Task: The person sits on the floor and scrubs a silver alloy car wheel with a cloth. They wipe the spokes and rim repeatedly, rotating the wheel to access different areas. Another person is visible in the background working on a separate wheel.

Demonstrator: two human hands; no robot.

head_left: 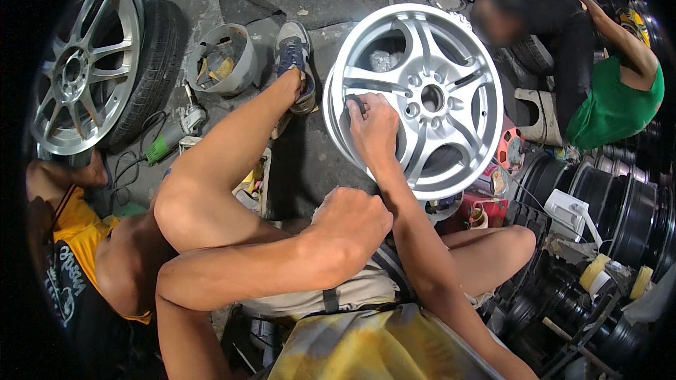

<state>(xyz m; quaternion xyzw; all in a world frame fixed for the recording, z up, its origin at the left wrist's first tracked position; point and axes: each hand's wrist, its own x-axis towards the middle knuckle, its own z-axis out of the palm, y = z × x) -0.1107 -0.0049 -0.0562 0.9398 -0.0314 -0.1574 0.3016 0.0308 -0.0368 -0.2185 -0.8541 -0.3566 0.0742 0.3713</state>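
A silver alloy wheel rim (465, 70) with split spokes stands tilted before me, its face toward me. My right hand (374, 125) reaches onto its left side. The fingers pinch a small dark pad (356, 103) and press it to a spoke near the outer lip; its kind is hard to make out. My left hand (354, 229) is closed in a fist above my lap, beside my right forearm. Its curled fingers face away, so whatever they may hold is hidden.
At left, another silver rim (74, 109) leans by a tyre (156, 63). A green angle grinder (163, 146) and a grey bucket (248, 74) are on the floor. One person (616, 98) sits at right, another (81, 253) at left. Dark rims (598, 197) are stacked at right.
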